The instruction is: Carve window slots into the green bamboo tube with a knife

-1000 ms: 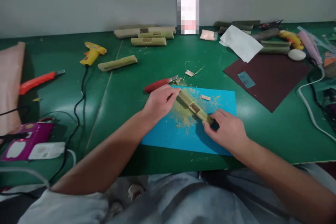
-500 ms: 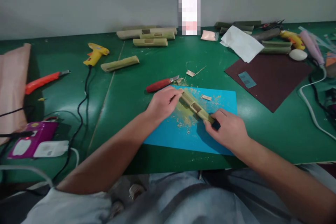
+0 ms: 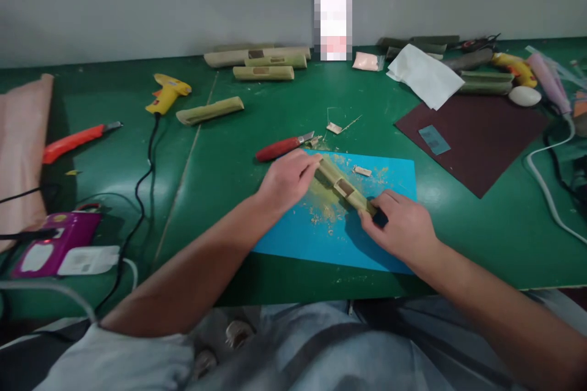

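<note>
One bamboo tube [image 3: 352, 195] between hands [image 3: 285, 179]

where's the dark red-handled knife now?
Head view, near centre: the knife lies on the green table beyond the left hand, by the far-left corner of the blue sheet.

Holds a notched bamboo piece [image 3: 356, 197] over a shavings-strewn blue sheet [image 3: 298, 238], with left hand [image 3: 287, 180] at the far end, beside a red-handled knife [image 3: 277, 149], and right hand [image 3: 404, 220] at the near end.
</note>
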`<action>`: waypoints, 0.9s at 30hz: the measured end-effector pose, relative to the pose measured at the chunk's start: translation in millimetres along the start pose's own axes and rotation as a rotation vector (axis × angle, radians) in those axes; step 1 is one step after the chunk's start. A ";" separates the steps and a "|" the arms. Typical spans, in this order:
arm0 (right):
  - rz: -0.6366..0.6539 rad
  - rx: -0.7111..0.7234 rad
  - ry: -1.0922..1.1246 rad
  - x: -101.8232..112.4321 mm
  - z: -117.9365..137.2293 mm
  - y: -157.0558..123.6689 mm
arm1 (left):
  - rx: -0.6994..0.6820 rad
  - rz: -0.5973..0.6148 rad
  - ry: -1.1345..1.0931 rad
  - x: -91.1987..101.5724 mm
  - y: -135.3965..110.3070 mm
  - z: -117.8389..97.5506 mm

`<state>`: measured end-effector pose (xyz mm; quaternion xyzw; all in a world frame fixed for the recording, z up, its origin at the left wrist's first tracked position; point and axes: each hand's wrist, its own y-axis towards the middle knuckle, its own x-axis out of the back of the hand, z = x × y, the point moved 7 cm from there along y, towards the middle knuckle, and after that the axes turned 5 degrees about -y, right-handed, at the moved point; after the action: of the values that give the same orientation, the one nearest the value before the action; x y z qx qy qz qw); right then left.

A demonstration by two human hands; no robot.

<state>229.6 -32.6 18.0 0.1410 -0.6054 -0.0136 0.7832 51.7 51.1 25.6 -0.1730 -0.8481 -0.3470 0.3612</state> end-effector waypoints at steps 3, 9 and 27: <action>-0.005 0.031 -0.018 0.4 2.7 -0.1 | -0.008 0.084 -0.015 -4.7 0.2 -0.4; -0.029 0.056 -0.036 2.1 4.2 -1.1 | 0.013 -0.015 0.034 3.3 1.8 4.6; -0.027 0.097 -0.070 2.8 7.0 -2.6 | -0.034 0.102 -0.013 -1.3 3.3 1.8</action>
<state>224.1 -37.1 21.6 0.1863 -0.6306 0.0004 0.7534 53.5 54.6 25.3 -0.2244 -0.8343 -0.3414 0.3700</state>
